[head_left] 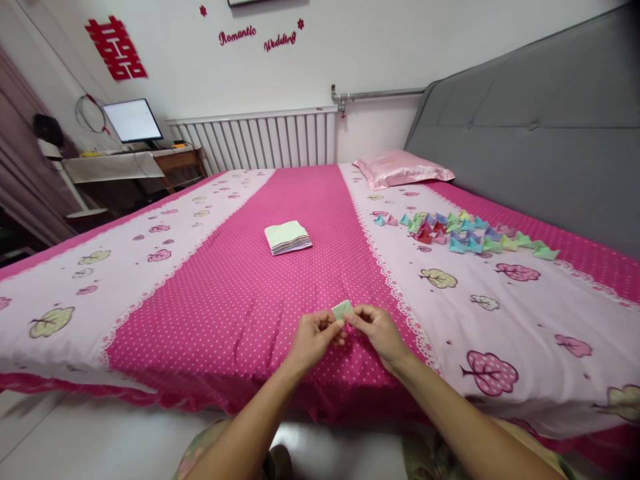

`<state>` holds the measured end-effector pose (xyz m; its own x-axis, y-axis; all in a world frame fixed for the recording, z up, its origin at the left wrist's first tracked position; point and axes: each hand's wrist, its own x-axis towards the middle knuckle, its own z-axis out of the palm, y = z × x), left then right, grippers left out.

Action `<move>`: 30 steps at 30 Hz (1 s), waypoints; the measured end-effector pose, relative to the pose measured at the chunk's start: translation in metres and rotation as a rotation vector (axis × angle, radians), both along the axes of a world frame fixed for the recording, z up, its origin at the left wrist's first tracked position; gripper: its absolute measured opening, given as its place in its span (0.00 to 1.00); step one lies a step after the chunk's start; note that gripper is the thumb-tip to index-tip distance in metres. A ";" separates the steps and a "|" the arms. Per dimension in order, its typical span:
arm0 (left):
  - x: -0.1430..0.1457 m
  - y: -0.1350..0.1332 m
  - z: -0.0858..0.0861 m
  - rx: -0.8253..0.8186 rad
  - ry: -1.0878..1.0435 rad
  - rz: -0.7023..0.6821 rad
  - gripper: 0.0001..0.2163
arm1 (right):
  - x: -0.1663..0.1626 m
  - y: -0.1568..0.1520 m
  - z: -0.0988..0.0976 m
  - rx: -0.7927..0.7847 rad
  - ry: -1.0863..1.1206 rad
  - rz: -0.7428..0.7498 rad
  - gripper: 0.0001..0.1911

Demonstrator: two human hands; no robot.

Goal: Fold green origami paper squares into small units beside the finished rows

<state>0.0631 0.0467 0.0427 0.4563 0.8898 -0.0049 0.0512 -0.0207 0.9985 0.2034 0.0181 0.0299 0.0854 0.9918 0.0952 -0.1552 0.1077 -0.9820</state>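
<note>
Thumb and fingertips of the left hand and of the right hand each form a closed grip, both pinching one small, pale-green folded paper, the left from about eight o'clock on it and the right from about four. It is held over the near part of the bed, and the two opposed pinches look chosen to steady so light a piece and press its edges, while the upper face, with a slanting fold line, stays uncovered for watching. At eleven o'clock from the hands, a stack of paper lies on the dotted pink strip, probably put there to be within reach yet out of the forearms' way. At two o'clock, many coloured paper shapes sit crowded together, mostly on the tree-print band, presumably grouped off to one side so they are not crushed or mixed with the flat sheets. Thumbs cover the paper's lower part, so the folds there cannot be read, and several fingers curl out of sight beneath; whether the hands rest on the cover is unclear. Overlap among the shapes makes counting them unreliable. Far off at ten o'clock, a desk carries a monitor whose screen shows only as pale glare, and a wall frame near twelve o'clock is cut off by the top edge.
</note>
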 end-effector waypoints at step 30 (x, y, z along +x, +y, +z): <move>0.000 0.000 -0.001 0.001 -0.007 0.001 0.11 | -0.001 0.000 -0.002 0.019 0.016 0.014 0.11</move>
